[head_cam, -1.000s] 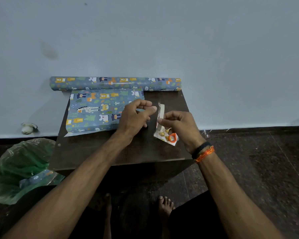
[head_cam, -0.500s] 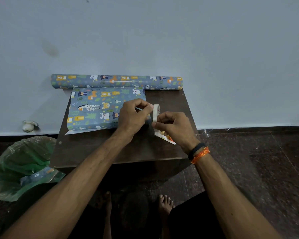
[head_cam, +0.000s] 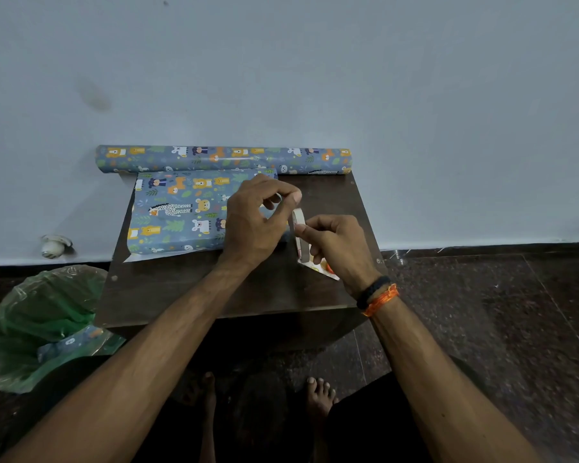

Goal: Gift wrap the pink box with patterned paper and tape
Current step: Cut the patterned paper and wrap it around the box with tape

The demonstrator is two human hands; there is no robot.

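Observation:
The box [head_cam: 178, 212] lies on the dark wooden table [head_cam: 188, 295], covered in blue animal-patterned paper, with a white paper edge showing at its front. My right hand [head_cam: 335, 245] grips a pale tape roll [head_cam: 298, 228] held on edge just right of the box. My left hand [head_cam: 258, 222] is over the box's right end, thumb and forefinger pinching the tape's loose end above the roll. No pink surface of the box shows.
A roll of the same patterned paper [head_cam: 221, 158] lies along the table's back edge against the wall. A small printed packet [head_cam: 321, 267] sits under my right hand. A green plastic bag [head_cam: 37, 325] with a paper scrap stands on the floor at left.
My right hand lifted the tape roll off the table and stood it on edge. My left hand closed in and pinched the tape end, then rose a little.

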